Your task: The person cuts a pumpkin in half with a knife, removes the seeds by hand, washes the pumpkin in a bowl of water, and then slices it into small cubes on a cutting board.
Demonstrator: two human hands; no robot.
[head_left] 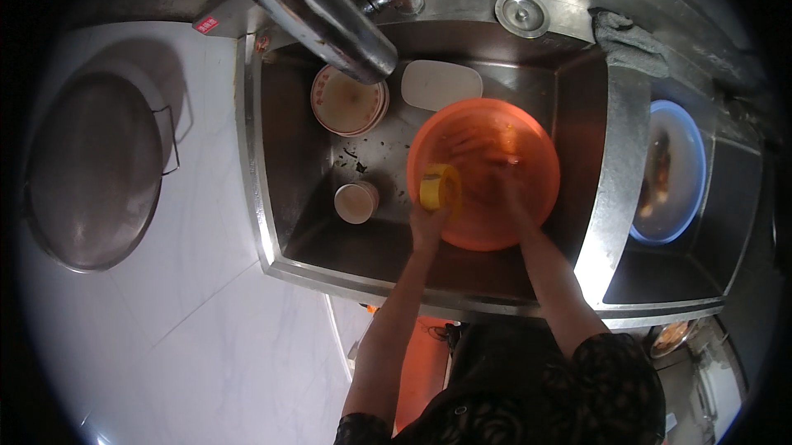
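Observation:
An orange plastic basin (544, 179) with liquid in it stands in the steel sink, partly over a white rounded rectangular dish. My left hand (428, 222) grips a yellow cup-like container (433, 191) at the basin's left rim. My right hand (510, 191) reaches into the basin; it is blurred, its fingers seem to be in the liquid, and whether it holds something cannot be told. Left of the basin are a stack of white plates with red marks (346, 101) and a small stack of white bowls (356, 202). Dark green scraps lie on the sink floor between them.
A wide metal faucet pipe (328, 18) hangs over the upper left of the sink. A drain strainer (522, 14) and a grey cloth (628, 43) lie on the back ledge. A blue-rimmed basin (696, 173) stands in the right sink. A large metal pan (93, 173) rests at left.

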